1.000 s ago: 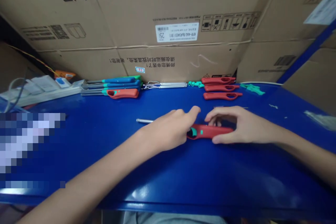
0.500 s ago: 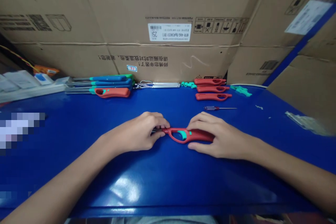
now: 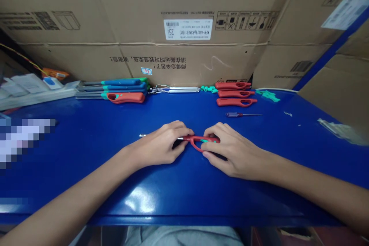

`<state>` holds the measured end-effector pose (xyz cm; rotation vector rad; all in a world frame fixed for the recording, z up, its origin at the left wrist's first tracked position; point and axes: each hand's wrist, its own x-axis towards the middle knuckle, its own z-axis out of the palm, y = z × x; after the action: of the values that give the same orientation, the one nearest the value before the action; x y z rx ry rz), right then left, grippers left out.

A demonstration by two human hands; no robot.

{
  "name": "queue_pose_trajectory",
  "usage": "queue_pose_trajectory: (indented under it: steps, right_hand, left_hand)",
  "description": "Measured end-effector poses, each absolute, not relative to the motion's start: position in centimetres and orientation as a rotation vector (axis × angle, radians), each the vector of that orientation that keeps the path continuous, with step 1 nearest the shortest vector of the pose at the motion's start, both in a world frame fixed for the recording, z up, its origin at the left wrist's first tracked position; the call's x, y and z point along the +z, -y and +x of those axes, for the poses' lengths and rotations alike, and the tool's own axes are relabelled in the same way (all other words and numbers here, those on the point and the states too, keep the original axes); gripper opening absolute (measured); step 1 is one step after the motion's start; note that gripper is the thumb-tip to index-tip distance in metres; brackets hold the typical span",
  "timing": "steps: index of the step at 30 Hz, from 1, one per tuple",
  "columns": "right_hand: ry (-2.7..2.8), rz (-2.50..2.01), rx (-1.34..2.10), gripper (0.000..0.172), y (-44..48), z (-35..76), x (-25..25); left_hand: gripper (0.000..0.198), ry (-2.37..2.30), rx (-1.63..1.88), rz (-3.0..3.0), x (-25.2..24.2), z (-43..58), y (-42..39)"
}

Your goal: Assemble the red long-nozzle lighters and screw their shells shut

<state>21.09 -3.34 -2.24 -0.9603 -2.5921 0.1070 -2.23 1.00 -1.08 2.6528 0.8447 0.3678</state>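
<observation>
Both hands hold one red gas lighter [image 3: 197,145] low over the blue table, its metal tube pointing left. My left hand [image 3: 165,143] is closed around the front end, where the tube meets the red body; the tube's tip [image 3: 142,135] shows beyond that hand. My right hand [image 3: 230,148] grips the red handle, with its fingers over the loop and the green trigger [image 3: 204,141]. Most of the handle is hidden under the right hand. Behind the right hand lies a screwdriver [image 3: 235,115] with a purple handle.
A row along the cardboard wall [image 3: 138,30] holds assembled lighters [image 3: 127,98], metal tubes with wires [image 3: 183,89], small green caps [image 3: 208,89], red lighter bodies [image 3: 236,102] and green triggers [image 3: 268,95]. Clear plastic bags [image 3: 343,132] lie at the right of the blue table [image 3: 184,196].
My right hand has slid left along the handle, its fingers now over the trigger loop. The tube's tip has come into view left of my left hand. The camera view has tilted slightly.
</observation>
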Motion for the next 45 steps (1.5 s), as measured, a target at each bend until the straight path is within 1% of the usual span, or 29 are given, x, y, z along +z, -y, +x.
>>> queue_pose_trajectory:
  steps: [12,15,18,23,28,31,38,43,45]
  right_hand:
    - [2.494,-0.994,0.437,0.015,3.6,20.8,-0.7]
    - [2.442,-1.056,0.534,0.012,3.5,20.8,-0.7]
    - [2.375,-1.150,0.651,0.012,3.4,20.5,-0.8]
    - [2.290,-1.190,0.607,0.014,3.6,19.9,-1.1]
    - [2.191,-1.117,0.736,0.021,3.8,19.8,-0.9]
    - [2.155,-1.107,0.751,0.019,3.9,19.7,-0.9]
    - [2.237,-1.036,0.513,0.018,3.8,19.7,-1.9]
    - [2.254,-1.014,0.646,0.021,3.6,20.0,-1.3]
    - [2.246,-1.030,0.676,0.022,3.6,20.1,-1.0]
  left_hand:
    - [0.026,-0.827,0.339,2.652,-0.6,-2.1,-0.9]
    - [0.025,-0.830,0.351,2.623,-0.5,-2.0,-0.9]
    - [0.024,-0.922,0.371,2.513,-0.5,-1.6,-0.8]
    - [0.025,-1.117,0.406,2.335,-0.4,-0.9,-0.8]
    - [0.020,-1.171,0.451,2.313,-0.5,-0.9,-1.0]
    - [0.019,-1.172,0.476,2.273,-0.6,-0.9,-1.1]
    - [0.023,-1.150,0.481,2.135,-0.8,-1.1,-1.6]
    - [0.012,-1.192,0.453,2.238,-0.7,-0.8,-1.2]
    - [0.012,-1.217,0.453,2.281,-0.6,-0.6,-1.1]
